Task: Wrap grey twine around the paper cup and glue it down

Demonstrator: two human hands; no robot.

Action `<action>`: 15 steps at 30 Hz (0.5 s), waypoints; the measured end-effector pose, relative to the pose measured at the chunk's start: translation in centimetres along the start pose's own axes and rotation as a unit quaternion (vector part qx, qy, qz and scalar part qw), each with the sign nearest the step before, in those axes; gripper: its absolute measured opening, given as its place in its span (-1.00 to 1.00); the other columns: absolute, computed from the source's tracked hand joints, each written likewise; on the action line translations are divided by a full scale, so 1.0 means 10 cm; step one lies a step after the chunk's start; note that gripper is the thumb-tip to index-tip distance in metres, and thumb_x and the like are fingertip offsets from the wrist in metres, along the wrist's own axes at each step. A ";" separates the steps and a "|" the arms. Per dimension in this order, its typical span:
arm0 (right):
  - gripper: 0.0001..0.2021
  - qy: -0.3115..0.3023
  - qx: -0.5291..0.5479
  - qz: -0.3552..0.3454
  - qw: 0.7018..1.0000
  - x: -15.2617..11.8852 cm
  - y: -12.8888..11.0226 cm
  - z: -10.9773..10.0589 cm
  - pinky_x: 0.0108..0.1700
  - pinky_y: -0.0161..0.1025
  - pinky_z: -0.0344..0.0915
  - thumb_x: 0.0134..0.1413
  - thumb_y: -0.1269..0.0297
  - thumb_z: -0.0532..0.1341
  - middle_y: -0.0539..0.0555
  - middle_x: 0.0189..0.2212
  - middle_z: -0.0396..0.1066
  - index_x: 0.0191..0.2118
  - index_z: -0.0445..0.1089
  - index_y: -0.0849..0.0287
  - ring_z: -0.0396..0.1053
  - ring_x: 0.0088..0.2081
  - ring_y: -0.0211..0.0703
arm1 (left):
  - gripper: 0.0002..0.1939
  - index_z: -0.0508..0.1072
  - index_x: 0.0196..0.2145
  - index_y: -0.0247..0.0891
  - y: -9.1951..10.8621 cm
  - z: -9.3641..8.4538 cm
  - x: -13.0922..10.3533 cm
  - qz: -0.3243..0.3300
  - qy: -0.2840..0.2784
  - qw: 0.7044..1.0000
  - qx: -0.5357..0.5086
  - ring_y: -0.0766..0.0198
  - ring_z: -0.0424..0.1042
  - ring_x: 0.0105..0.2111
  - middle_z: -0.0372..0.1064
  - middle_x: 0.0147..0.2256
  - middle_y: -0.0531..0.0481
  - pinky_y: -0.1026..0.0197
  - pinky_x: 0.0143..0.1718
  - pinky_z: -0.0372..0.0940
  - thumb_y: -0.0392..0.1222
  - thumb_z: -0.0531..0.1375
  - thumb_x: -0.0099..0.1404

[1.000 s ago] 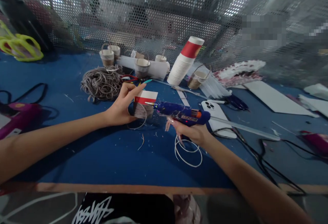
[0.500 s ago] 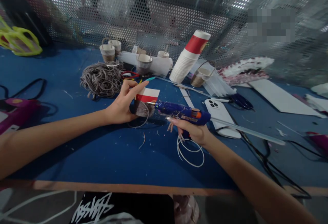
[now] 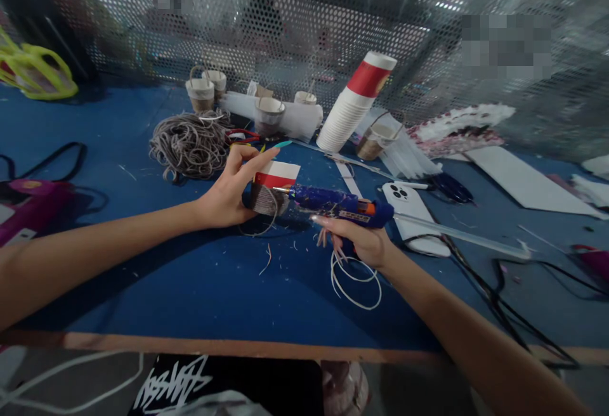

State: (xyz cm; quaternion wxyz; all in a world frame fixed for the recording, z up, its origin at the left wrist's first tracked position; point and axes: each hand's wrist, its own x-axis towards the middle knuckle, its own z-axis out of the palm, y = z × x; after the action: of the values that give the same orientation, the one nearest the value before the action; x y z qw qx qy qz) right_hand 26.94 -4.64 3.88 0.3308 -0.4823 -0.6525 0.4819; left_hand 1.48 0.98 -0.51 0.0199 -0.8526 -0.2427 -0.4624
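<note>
My left hand is closed around a red and white paper cup lying on its side or tilted, its lower part wrapped in grey cord. A loose end of that cord curls down onto the table. In my right hand is a blue hot glue gun, a long clear glue stick poking from its rear. The metal nozzle points left and lies at the cup's wrapped side; whether it touches, I cannot tell. White cord loops lie under my right hand.
A heap of grey cord lies behind my left hand. Further back stand a leaning stack of paper cups and several small cord-wrapped buckets. A white phone and black cables lie right; a purple glue gun lies left.
Both hands keep nearly the same pose, with the glue gun nozzle still at the cup's cord-wrapped side. The whole view has shifted very slightly.
</note>
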 end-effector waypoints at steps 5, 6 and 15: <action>-0.52 0.004 0.006 0.005 1.000 0.01 0.00 0.01 -0.58 -0.25 0.36 -0.10 -0.08 0.35 -0.07 -0.84 0.20 -0.78 0.31 0.11 0.25 -0.75 -0.29 | -0.13 -0.04 0.35 -0.16 0.00 0.00 0.00 0.004 0.007 1.000 0.001 0.03 0.18 0.04 0.07 -0.05 -0.16 -0.08 0.11 0.35 -0.08 0.29 0.20; -0.52 0.005 0.006 0.005 1.000 0.01 0.00 0.01 -0.57 -0.25 0.37 -0.10 -0.07 0.35 -0.08 -0.85 0.20 -0.78 0.31 0.10 0.25 -0.75 -0.29 | -0.13 -0.03 0.34 -0.15 0.00 0.00 0.00 0.004 0.007 1.000 0.000 0.03 0.19 0.03 0.08 -0.05 -0.16 -0.09 0.11 0.35 -0.07 0.29 0.20; -0.52 0.005 0.011 0.003 1.000 -0.01 -0.08 0.02 -0.57 -0.29 0.35 -0.10 -0.03 0.35 -0.06 -0.84 0.22 -0.82 0.29 0.11 0.32 -0.72 -0.28 | -0.19 0.05 0.26 -0.17 0.00 -0.01 0.01 -0.028 0.010 0.999 -0.021 0.05 0.21 0.06 0.10 -0.02 -0.16 -0.06 0.07 0.37 -0.13 0.34 0.15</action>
State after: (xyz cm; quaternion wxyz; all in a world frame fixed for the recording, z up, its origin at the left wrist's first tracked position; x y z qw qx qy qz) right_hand 26.58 -4.80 4.57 0.3379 -0.4826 -0.6444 0.4875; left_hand 1.43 0.97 -0.35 -0.0088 -0.8408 -0.2568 -0.4764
